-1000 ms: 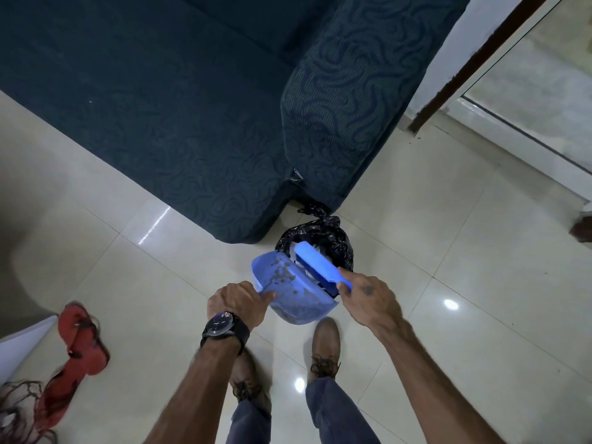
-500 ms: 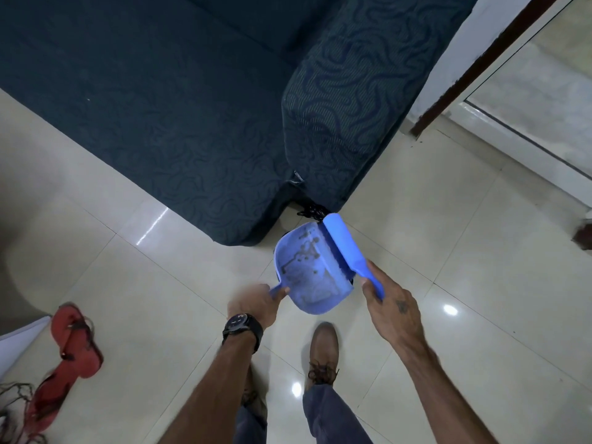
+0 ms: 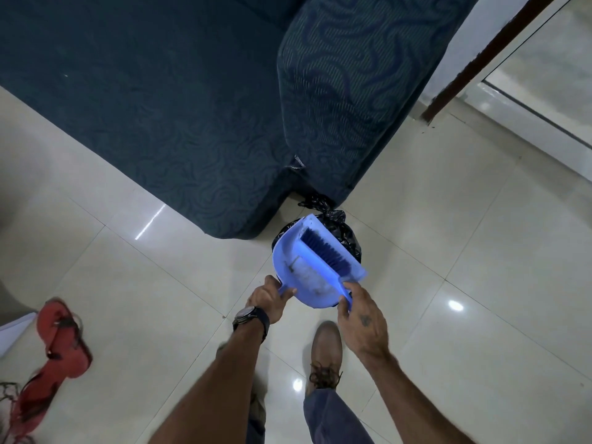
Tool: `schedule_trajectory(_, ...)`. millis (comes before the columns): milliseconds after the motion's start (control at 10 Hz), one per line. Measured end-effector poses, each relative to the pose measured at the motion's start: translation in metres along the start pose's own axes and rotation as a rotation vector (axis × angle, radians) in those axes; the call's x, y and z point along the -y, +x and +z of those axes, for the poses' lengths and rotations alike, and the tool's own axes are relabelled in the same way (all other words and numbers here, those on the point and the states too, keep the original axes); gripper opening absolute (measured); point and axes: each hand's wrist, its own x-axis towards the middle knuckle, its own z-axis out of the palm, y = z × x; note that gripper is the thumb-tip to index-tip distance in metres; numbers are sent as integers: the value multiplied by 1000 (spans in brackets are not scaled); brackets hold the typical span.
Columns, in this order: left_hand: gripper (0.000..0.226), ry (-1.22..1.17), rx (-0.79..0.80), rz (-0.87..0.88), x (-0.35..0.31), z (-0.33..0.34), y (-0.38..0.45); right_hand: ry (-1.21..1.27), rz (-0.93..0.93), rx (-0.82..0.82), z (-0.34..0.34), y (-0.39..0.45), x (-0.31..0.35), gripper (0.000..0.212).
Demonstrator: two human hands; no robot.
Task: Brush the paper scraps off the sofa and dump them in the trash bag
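Observation:
A blue dustpan [image 3: 296, 267] is held over the black trash bag [image 3: 341, 230], which stands on the floor at the corner of the dark blue sofa [image 3: 160, 107]. My left hand [image 3: 267, 299] grips the dustpan's handle. My right hand [image 3: 360, 318] holds the handle of a blue brush [image 3: 323, 251], whose dark bristles lie inside the pan, facing up. Dirt marks show on the pan's inner surface. Most of the bag is hidden under the pan.
Glossy cream floor tiles [image 3: 448, 251] surround me. A red sandal [image 3: 61, 344] lies at the lower left beside a white sheet edge [image 3: 12, 331]. A brown door frame [image 3: 480, 56] and glass door stand at the upper right. My brown shoe [image 3: 325, 350] is below the pan.
The dustpan has tipped back from its tilted position to lie flatter over the bag, and the brush now rests inside it with bristles showing. Both hands moved lower and closer.

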Motion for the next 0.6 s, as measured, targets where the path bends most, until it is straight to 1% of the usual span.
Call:
schedule_trajectory(100,57,-19,-33,45,-3,-1,8,40,2,37,21,3,4,35)
schedule_trajectory(200,57,-15,-22,51,-5,-5,13,-25,41,85,29,12,10,31)
schedule_trajectory(300,55,3,-27,51,-4,-11,12,-143,49,97,30,23,11,39)
schedule_trajectory(400,60,-17,-61,29,-2,-25,1,-137,39,123,23,27,12,46)
schedule_trajectory(500,61,-52,-74,20,6,-39,-10,-113,35,115,10,21,18,45)
schedule_trajectory(600,53,-106,-118,53,5,-61,-24,-79,10,82,-7,26,31,45)
